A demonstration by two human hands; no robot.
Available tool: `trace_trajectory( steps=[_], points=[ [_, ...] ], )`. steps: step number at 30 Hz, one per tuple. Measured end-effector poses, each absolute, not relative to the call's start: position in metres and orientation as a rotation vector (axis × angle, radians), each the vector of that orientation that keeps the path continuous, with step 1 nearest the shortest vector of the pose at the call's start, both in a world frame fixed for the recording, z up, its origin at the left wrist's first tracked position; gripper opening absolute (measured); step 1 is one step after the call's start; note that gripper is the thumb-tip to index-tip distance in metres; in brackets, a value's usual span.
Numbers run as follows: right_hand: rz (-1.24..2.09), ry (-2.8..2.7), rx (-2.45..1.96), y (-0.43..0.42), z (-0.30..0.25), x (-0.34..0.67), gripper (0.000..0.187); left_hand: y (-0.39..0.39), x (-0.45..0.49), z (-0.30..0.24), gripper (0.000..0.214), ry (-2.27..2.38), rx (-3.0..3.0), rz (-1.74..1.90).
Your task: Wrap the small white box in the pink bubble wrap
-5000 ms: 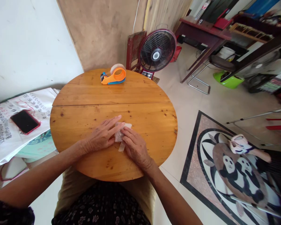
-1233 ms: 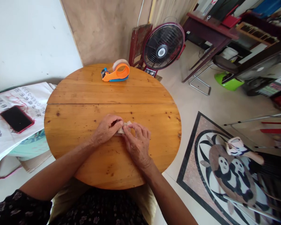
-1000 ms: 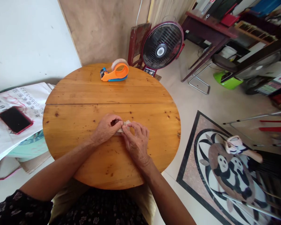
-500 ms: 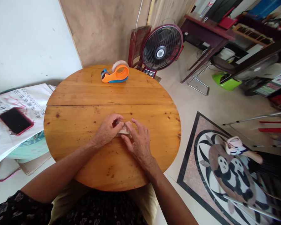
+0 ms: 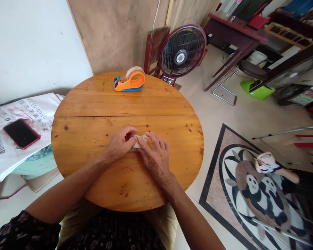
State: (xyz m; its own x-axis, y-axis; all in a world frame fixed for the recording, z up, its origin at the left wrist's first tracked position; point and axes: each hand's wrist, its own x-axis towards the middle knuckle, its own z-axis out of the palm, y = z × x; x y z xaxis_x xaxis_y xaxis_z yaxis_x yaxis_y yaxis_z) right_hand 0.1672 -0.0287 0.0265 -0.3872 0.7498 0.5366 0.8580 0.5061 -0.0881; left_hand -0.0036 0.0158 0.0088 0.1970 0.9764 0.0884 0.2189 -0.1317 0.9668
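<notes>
Between my hands, on the wooden table (image 5: 94, 139), is a small pale piece that looks like folded paper (image 5: 142, 139). My left hand (image 5: 121, 142) is closed on its left side, the thumb lying on top and the fingers curled behind. My right hand (image 5: 156, 152) presses its thumb or a finger onto the piece, with the other fingers bent along its right edge. Fingers cover much of the piece, so its full shape is hidden. Farther back stands an orange and blue tape dispenser (image 5: 135, 83) with a roll of tape, touched by neither hand.
A phone (image 5: 22, 133) in a red case lies on a white printed sack (image 5: 47, 104) left of the table. Beyond the far edge, a fan (image 5: 181, 57) rests against a wooden chair (image 5: 152, 48). On the right, another person's foot (image 5: 264, 162) shows on the panda-patterned floor.
The right-hand fingers have shifted on the pale piece, and more of its top now shows, looking flatter. My left hand has hardly moved. The whole view has slid slightly.
</notes>
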Motion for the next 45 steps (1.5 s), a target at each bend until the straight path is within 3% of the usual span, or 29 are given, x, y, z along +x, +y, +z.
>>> trace_trajectory(
  steps=[20, 32, 40, 45],
  points=[
    [-0.019, -1.925, -1.326, -0.044, 0.017, 0.186, 0.022, 0.015, -0.009, 0.010, 0.037, 1.125, 1.342, 1.074],
    [0.090, -1.875, -1.317, -0.046, 0.014, 0.188, 0.022, 0.020, -0.016, 0.008, 0.020, 1.252, 1.420, 1.305],
    [0.513, -1.678, -1.380, -0.024, 0.030, 0.196, 0.017, 0.004, -0.011, 0.022, 0.009, 1.200, 2.018, 1.385],
    [0.884, -1.679, -1.471, 0.028, 0.034, 0.204, 0.024, -0.003, -0.006, 0.022, 0.008, 1.149, 2.317, 1.345]
  ],
)
